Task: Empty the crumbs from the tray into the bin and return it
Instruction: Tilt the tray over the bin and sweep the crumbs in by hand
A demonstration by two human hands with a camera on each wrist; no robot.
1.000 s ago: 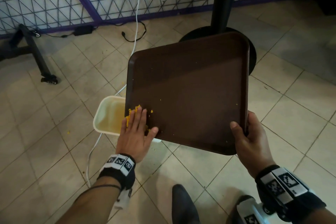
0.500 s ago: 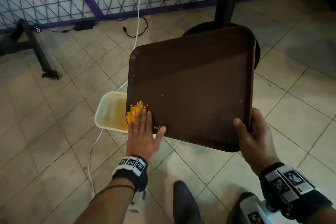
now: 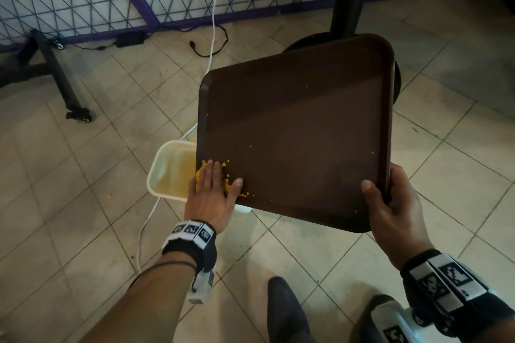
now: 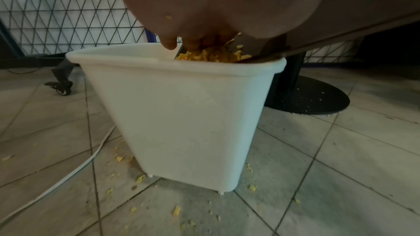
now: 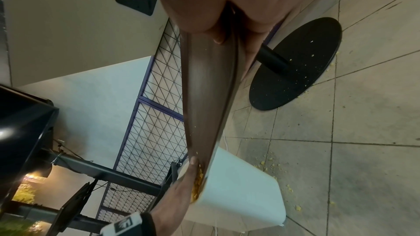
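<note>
A brown tray [image 3: 295, 131] tilts over a white bin [image 3: 167, 172] on the tiled floor [image 3: 69, 203], its lower left corner above the bin's rim. The right hand [image 3: 395, 203] grasps the tray's near right corner (thumb on top). The left hand [image 3: 211, 192], fingers flat, presses on yellow crumbs [image 3: 225, 175] at that lower corner.

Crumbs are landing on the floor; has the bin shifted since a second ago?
No. The bin stands where it did: the white cable enters behind its far corner and leaves under its near edge, as before.
</note>
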